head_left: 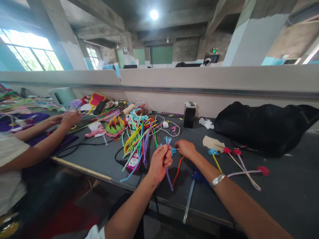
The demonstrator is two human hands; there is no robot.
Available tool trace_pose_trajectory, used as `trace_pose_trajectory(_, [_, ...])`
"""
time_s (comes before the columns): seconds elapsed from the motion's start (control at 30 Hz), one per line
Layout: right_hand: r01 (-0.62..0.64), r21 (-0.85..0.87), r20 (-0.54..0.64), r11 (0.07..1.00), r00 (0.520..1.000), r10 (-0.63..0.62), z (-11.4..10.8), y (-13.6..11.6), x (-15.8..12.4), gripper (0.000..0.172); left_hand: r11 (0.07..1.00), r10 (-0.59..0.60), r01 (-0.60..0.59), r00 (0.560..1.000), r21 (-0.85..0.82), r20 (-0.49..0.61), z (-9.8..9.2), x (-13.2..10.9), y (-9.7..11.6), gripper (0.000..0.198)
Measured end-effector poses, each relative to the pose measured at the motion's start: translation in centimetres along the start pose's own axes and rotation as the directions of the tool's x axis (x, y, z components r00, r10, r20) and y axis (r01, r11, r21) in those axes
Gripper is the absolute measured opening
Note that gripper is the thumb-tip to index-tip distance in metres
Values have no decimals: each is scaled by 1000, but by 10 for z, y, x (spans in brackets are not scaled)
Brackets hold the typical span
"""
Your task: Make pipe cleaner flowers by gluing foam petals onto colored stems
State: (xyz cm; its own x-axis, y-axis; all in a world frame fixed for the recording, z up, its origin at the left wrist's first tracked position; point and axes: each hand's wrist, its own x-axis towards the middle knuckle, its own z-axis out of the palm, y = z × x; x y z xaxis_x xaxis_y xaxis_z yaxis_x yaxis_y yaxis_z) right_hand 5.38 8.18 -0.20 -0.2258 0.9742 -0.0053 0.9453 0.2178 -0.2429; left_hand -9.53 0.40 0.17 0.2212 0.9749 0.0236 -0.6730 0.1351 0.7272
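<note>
My left hand point(160, 162) pinches a purple pipe cleaner point(169, 179) between thumb and fingers, with a fringed blue flower point(168, 140) at its top. Just to the right, my right hand point(186, 148) reaches down to the table with its fingers curled together; what they hold, if anything, is hidden. Blue fringed pieces point(173, 151) lie between the two hands. An orange pipe cleaner point(177, 171) runs from below my right hand toward the table's front. Under my right forearm is a dark blue tool point(196, 176), partly covered, with a clear stick point(188, 202) jutting past the table edge.
Pipe cleaners point(136, 136) in many colours spread over a purple power strip point(134, 163) on the left. Finished-looking flowers point(263, 170) lie at right before a black bag point(259, 126). A phone point(189, 117) stands behind. A co-worker's hands point(69, 118) work at far left.
</note>
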Motion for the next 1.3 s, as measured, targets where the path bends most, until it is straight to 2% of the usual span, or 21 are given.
trace_pose_trajectory(0.1, [-19,21,27,1000,999,19,9,-1,1,31,1000,0,0,1000,13,-5,0,1,-1,29])
trace_pose_trajectory(0.2, [-43,85,4,995,999,42,6,2,-6,31,1000,5,-5,1000,27,-12,-1,2,-3,29])
trace_pose_trajectory(0.33, [-44,259,-98,965,993,72,-7,8,-29,14,999,3,-2,1000,44,-25,1,5,-8,30])
trace_pose_trajectory(0.5, [40,564,-215,825,971,100,-14,4,-74,18,999,-22,23,1000,45,-9,10,7,-20,31])
trace_pose_trajectory(0.6, [61,694,-241,717,959,151,-9,-2,-95,24,998,-53,52,999,43,11,16,4,-28,32])
trace_pose_trajectory(0.7, [55,774,-238,630,948,209,-4,-3,-105,24,996,-72,70,997,57,23,20,0,-35,28])
trace_pose_trajectory(0.8, [43,815,-224,578,943,247,-1,1,-108,20,994,-87,85,996,69,32,22,-2,-41,26])
trace_pose_trajectory(0.93, [35,828,-220,560,939,266,1,8,-112,17,985,-143,139,989,104,32,25,-4,-46,25])
trace_pose_trajectory(1.1, [69,813,-254,579,935,246,-1,8,-119,17,972,-183,184,983,149,-17,29,-7,-48,24])
trace_pose_trajectory(1.3, [134,763,-298,632,941,160,-9,10,-123,12,957,-215,217,976,193,-34,29,-6,-42,25])
